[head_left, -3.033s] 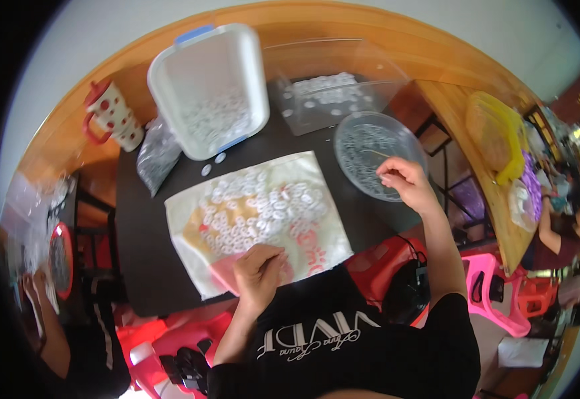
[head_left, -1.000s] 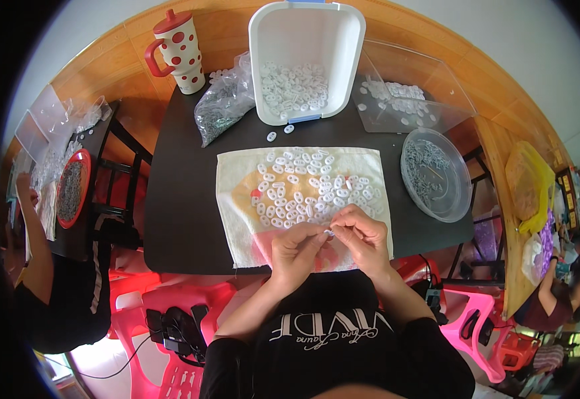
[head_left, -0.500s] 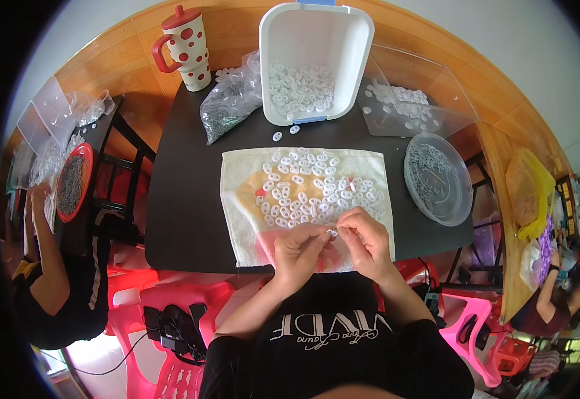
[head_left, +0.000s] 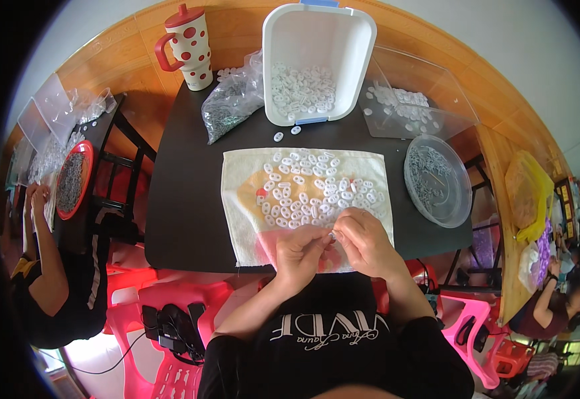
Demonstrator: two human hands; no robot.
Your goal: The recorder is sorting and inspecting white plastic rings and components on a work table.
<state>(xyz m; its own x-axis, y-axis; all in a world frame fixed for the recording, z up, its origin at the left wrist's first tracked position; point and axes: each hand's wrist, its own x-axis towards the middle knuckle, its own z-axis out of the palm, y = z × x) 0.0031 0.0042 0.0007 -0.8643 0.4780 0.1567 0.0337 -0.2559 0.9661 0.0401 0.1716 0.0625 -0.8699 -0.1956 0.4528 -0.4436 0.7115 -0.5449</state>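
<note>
Over the near edge of a pale towel (head_left: pixel 240 176), my two hands meet with their fingertips pinched together. Between thumb and fingers, my left hand (head_left: pixel 298 256) grips a small white oval plastic piece (head_left: pixel 332 235), mostly covered by the fingers. My right hand (head_left: pixel 368 244) is closed in a pinch against the same spot; whether it holds the piece too or some tiny part is hidden. Spread over the towel just beyond my fingers lie many loose white oval pieces (head_left: pixel 304 206), each with two openings.
Behind the towel a white bin (head_left: pixel 363 66) lies tipped, with white pieces inside. To its left are a bag of small metal parts (head_left: pixel 226 110) and a spotted tumbler (head_left: pixel 191 53). At right stand a round tub (head_left: pixel 461 199) and a clear box (head_left: pixel 449 80). Another person (head_left: pixel 50 272) sits left.
My right hand has turned and closed in over the left fingertips, covering more of the white oval piece. My left hand stays nearly in place.
</note>
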